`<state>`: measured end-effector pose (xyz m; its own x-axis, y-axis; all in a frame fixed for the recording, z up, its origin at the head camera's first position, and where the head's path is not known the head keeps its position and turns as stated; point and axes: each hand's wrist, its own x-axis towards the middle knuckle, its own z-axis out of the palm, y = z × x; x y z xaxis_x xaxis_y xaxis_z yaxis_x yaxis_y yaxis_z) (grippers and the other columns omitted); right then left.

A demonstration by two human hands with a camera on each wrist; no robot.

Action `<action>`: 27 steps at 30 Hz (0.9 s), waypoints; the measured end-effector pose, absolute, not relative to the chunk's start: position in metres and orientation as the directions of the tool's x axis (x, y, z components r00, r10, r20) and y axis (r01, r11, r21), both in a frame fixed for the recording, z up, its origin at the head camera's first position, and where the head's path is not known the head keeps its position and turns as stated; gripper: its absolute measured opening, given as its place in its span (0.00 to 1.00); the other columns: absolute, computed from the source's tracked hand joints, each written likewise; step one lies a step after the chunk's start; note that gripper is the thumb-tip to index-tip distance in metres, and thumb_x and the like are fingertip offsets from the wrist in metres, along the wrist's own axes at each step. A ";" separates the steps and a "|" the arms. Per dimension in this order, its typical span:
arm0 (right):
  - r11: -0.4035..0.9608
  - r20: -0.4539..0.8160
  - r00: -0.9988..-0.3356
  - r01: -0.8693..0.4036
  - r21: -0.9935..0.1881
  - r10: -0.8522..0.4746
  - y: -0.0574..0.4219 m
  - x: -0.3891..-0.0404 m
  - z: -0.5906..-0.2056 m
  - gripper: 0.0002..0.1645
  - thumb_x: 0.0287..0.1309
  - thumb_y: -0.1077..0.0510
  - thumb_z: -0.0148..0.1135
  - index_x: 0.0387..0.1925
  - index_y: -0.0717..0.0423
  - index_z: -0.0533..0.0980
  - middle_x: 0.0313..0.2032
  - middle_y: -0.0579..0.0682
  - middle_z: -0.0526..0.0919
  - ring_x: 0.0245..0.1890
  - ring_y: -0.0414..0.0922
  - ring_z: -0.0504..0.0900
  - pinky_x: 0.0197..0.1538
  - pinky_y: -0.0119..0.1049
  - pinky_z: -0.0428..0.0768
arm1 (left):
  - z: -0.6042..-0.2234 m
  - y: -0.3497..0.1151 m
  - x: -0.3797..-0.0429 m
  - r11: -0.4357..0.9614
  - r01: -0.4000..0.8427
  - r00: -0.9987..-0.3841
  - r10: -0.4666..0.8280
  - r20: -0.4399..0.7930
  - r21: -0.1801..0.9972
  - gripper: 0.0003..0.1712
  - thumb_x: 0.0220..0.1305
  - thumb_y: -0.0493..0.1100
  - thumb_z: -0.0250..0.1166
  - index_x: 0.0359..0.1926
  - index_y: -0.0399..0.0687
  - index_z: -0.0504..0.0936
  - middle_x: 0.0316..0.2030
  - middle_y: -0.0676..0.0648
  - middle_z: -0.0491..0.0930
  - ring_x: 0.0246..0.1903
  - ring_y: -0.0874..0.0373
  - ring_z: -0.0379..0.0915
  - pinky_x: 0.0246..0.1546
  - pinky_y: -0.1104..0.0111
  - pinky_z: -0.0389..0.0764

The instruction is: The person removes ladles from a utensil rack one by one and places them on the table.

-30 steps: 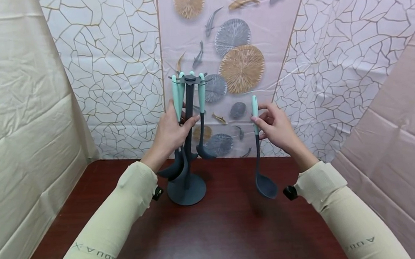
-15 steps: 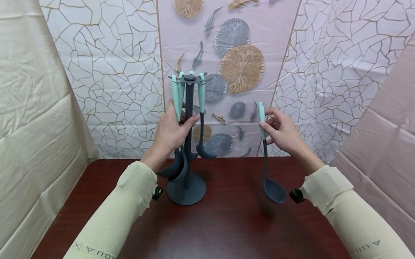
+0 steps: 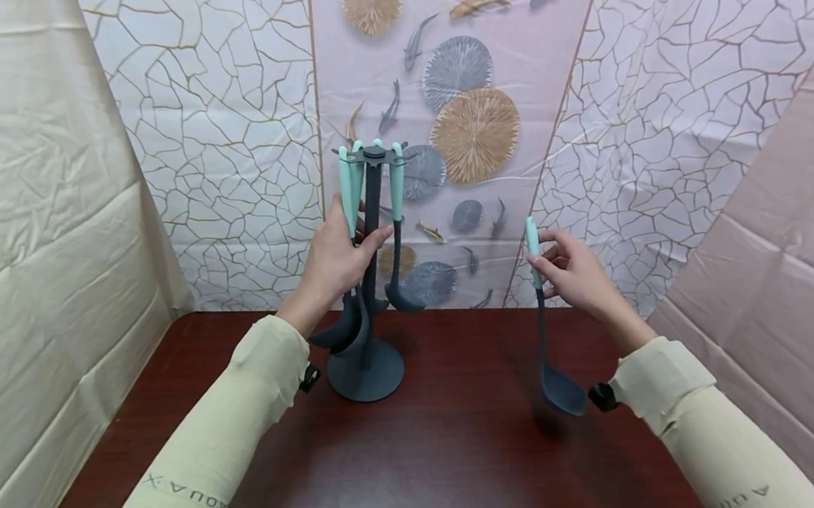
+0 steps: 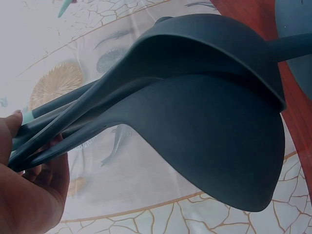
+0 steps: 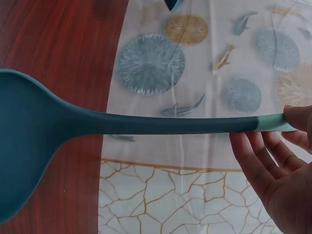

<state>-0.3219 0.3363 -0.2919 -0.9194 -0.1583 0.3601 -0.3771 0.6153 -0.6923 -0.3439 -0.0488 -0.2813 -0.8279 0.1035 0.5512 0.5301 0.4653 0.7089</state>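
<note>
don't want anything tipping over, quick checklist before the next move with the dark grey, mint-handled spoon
1. Dark grey, mint-handled spoon held by its handle in the right hand: ok
2. Left hand gripping the dark grey, round-based utensil stand: ok
3. Stand's base resting on the glossy red-brown table: ok
4. Spoon apart from the stand: ok
5. Spoon's bowl clear of the table: cannot tell

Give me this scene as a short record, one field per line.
left grip: holds the dark grey, round-based utensil stand
right grip: holds a dark blue-grey ladle by its mint-green handle
ladle: upright, apart from the stand
on stand: several dark utensils with mint-green handles, hanging
surface: glossy reddish-brown table
backdrop: pale patterned cloth
</note>
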 end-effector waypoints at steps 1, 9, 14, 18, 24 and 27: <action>0.621 0.359 -0.919 -0.377 -0.687 -0.160 0.338 -0.322 -0.293 0.26 0.80 0.56 0.59 0.70 0.62 0.68 0.43 0.70 0.80 0.37 0.55 0.85 0.32 0.47 0.89 | -0.282 -0.049 -0.344 0.467 0.530 -0.828 0.103 0.552 0.708 0.32 0.73 0.58 0.69 0.65 0.47 0.67 0.39 0.47 0.82 0.34 0.52 0.81 0.33 0.57 0.83; 0.659 0.345 -0.929 -0.342 -0.669 -0.131 0.351 -0.319 -0.301 0.25 0.79 0.56 0.60 0.69 0.62 0.69 0.43 0.68 0.81 0.36 0.51 0.85 0.29 0.41 0.88 | -0.281 -0.048 -0.344 0.476 0.534 -0.823 0.102 0.559 0.699 0.32 0.73 0.57 0.70 0.65 0.47 0.68 0.40 0.47 0.82 0.33 0.52 0.81 0.33 0.56 0.83; 0.654 0.334 -0.934 -0.332 -0.680 -0.127 0.362 -0.318 -0.305 0.24 0.79 0.58 0.60 0.68 0.63 0.68 0.43 0.69 0.80 0.34 0.51 0.85 0.28 0.40 0.87 | -0.281 -0.049 -0.345 0.482 0.540 -0.818 0.109 0.564 0.690 0.31 0.73 0.57 0.69 0.65 0.47 0.68 0.40 0.47 0.82 0.33 0.52 0.82 0.33 0.56 0.84; 0.673 0.335 -0.934 -0.329 -0.663 -0.127 0.371 -0.320 -0.311 0.25 0.80 0.58 0.58 0.69 0.65 0.67 0.42 0.69 0.80 0.35 0.52 0.84 0.28 0.39 0.87 | -0.281 -0.049 -0.345 0.486 0.543 -0.815 0.109 0.569 0.685 0.32 0.73 0.57 0.70 0.65 0.46 0.68 0.40 0.47 0.82 0.33 0.52 0.81 0.33 0.56 0.84; 0.685 0.332 -0.936 -0.316 -0.657 -0.114 0.384 -0.319 -0.321 0.23 0.79 0.60 0.58 0.67 0.67 0.68 0.40 0.71 0.80 0.33 0.54 0.83 0.26 0.38 0.86 | -0.281 -0.049 -0.344 0.474 0.539 -0.822 0.117 0.558 0.696 0.31 0.73 0.55 0.70 0.65 0.47 0.67 0.40 0.46 0.82 0.33 0.51 0.82 0.32 0.56 0.84; 0.705 0.323 -0.941 -0.299 -0.643 -0.104 0.391 -0.320 -0.325 0.22 0.79 0.59 0.58 0.66 0.67 0.68 0.40 0.70 0.81 0.32 0.52 0.83 0.27 0.38 0.86 | -0.281 -0.049 -0.344 0.475 0.537 -0.823 0.115 0.556 0.697 0.31 0.73 0.56 0.70 0.64 0.47 0.67 0.40 0.47 0.82 0.33 0.52 0.82 0.32 0.56 0.84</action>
